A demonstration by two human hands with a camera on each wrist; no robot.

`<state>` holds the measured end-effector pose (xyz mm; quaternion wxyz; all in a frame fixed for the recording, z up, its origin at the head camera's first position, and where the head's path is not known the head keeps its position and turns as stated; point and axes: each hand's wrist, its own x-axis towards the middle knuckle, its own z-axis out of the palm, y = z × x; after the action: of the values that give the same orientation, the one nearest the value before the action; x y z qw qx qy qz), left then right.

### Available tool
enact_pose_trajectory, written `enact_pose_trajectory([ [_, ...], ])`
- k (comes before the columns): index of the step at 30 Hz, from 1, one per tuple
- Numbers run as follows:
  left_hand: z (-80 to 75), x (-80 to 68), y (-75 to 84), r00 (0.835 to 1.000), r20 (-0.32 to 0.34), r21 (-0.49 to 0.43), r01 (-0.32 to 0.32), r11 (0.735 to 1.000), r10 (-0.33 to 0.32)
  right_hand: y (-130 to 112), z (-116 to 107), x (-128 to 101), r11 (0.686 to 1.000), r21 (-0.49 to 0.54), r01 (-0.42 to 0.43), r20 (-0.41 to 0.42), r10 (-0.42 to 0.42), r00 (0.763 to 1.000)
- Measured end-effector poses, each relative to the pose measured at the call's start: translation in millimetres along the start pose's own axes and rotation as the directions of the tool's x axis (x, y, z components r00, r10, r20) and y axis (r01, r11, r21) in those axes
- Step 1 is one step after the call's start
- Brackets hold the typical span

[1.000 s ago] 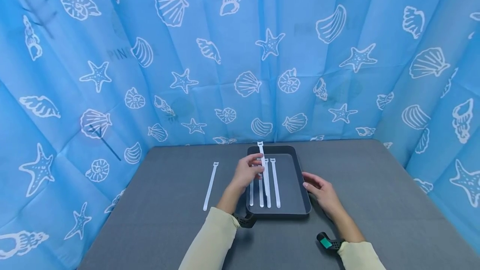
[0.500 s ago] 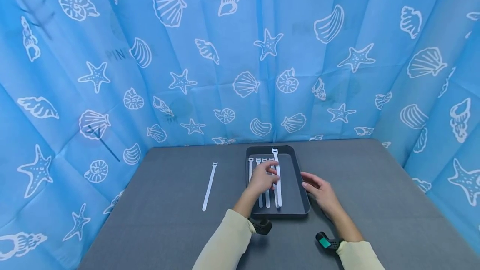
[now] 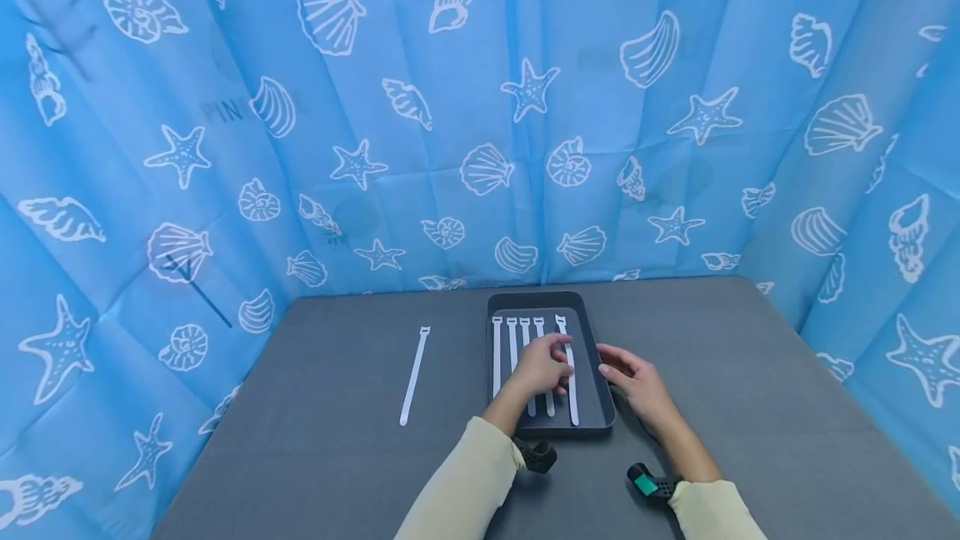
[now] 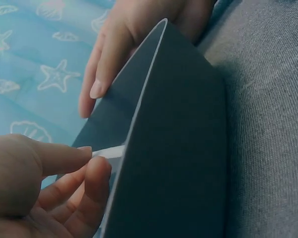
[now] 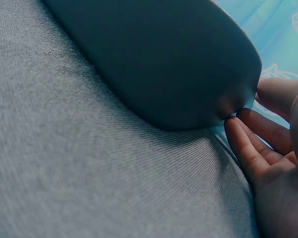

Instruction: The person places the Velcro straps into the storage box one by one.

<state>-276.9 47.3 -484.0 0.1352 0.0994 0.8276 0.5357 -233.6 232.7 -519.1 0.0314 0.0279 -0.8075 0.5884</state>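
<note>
A dark rectangular tray [image 3: 537, 298] sits mid-table with several white straps laid side by side in it. My left hand [image 3: 558, 361] reaches into the tray and pinches the rightmost white strap [image 3: 573, 403], which lies flat beside the others. The left wrist view shows finger and thumb closed on the strap [image 4: 111, 151] just inside the tray wall [image 4: 179, 148]. My right hand [image 3: 617, 365] rests with relaxed fingers against the tray's right rim. In the right wrist view its fingertips [image 5: 238, 136] touch the tray's outer wall [image 5: 154, 64].
One more white strap [image 3: 414, 373] lies alone on the grey table [image 3: 337, 457], left of the tray. A blue curtain with shells and starfish [image 3: 480, 107] closes in the back and both sides. Wrist-worn cameras sit on both forearms.
My left hand carried the raised strap from the tray's left-middle to its right side and lowered it flat. The right hand stayed at the tray's rim.
</note>
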Motion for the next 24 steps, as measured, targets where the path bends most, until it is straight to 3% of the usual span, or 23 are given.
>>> enact_pose_trajectory([
  [12, 6.8, 3.8, 3.0, 0.999, -0.029, 0.043, 0.030, 0.999, -0.029, 0, 1, 1, 1.000, 0.004, -0.008, -0.011, 0.008, 1.000],
  [24, 11.9, 3.3, 0.6, 0.999, -0.036, 0.167, -0.033, 0.985, 0.039, 0, 0, 0, 0.999, 0.028, -0.017, -0.002, 0.017, 1.000],
])
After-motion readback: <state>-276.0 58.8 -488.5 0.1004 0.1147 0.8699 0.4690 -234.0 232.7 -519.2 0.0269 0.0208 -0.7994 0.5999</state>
